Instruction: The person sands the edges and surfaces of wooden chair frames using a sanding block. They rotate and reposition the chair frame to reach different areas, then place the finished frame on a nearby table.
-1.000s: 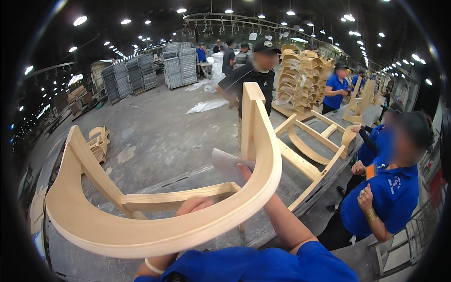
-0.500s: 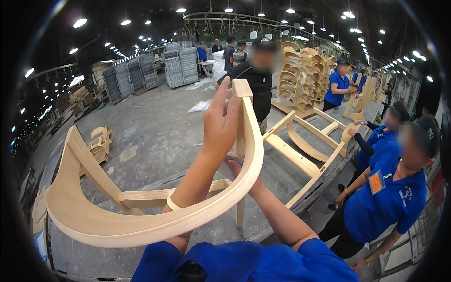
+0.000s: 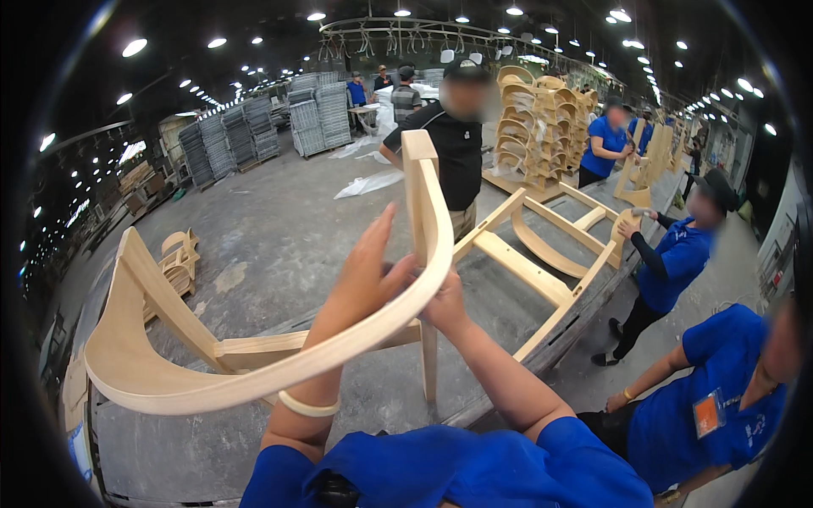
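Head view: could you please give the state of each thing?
Curved pale-wood frame: joined, unpainted
Left hand: open, fingers extended
Right hand: grip partly hidden
Barred pale-wood frame: joined, unpainted
Curved pale-wood pieces: stacked high
Grey slatted pieces: stacked
White ceiling lamps: lit

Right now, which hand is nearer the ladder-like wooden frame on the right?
Right. In this view, the right hand is just left of the wooden frame, no contact visible; the left hand is farther left, beside the curved wooden piece.
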Demonstrator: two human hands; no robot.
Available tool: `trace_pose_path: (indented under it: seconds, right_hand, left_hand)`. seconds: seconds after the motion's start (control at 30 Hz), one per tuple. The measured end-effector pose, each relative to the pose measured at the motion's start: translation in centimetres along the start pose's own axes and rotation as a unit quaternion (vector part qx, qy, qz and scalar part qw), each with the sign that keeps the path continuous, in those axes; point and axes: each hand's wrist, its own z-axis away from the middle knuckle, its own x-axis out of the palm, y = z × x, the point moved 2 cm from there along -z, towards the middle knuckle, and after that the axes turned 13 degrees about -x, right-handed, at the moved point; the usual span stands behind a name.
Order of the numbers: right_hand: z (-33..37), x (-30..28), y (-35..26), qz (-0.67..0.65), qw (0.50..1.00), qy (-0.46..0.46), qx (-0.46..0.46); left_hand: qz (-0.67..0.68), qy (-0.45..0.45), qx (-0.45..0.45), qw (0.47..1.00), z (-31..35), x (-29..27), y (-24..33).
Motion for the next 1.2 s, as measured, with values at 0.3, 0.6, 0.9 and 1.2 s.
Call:
trace_pose_path:
  seconds: [0.3, 0.6, 0.9, 1.2]
  right_hand:
    - [-1.1, 0.3, 0.9, 0.049, 0.998, -0.013, -0.038]
    - [1.3, 4.3, -2.5, 0.245, 0.954, 0.010, -0.170]
    - [0.4, 8.5, 6.6, 0.079, 0.989, -0.058, 0.110]
    - [5.7, 14.1, -4.5, -0.002, 0.936, -0.341, -0.082]
  left_hand:
    - [-0.238, -0.134, -0.162, 0.948, 8.2, -2.8, -10.0]
    - [-0.114, -0.112, -0.260, 0.952, 7.9, -2.9, -13.2]
    - [-0.006, -0.036, -0.145, 0.989, 7.2, -3.8, -14.8]
    - [-0.063, -0.018, -0.244, 0.968, 7.1, -2.2, -18.3]
